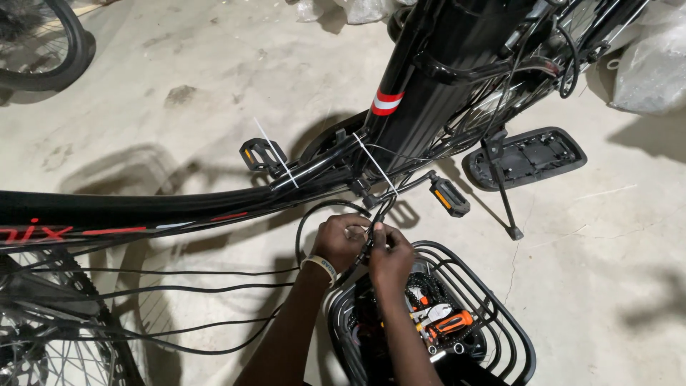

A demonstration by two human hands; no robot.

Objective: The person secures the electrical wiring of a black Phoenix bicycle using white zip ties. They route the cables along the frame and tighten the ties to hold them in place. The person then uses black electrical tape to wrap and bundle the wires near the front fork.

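Note:
My left hand (pixel 341 241), with a pale band at the wrist, and my right hand (pixel 391 254) meet just below the black bicycle frame (pixel 179 204). Both pinch a bundle of thin black cables (pixel 368 239) that loops up toward the frame. White zip ties (pixel 375 166) stick out from the frame tube above my hands. Under my right forearm sits a black wire basket (pixel 500 314) on the floor, holding an orange-handled tool (pixel 450 323) and other small items. What my fingertips hold besides the cables is hidden.
Two black pedals (pixel 263 154) (pixel 450 196) flank the frame. A kickstand (pixel 500 189) stands to the right, next to a flat black plastic cover (pixel 525 157). A spoked wheel (pixel 50 336) fills the lower left; another tyre (pixel 50 50) lies upper left. Plastic bags (pixel 654 64) sit upper right.

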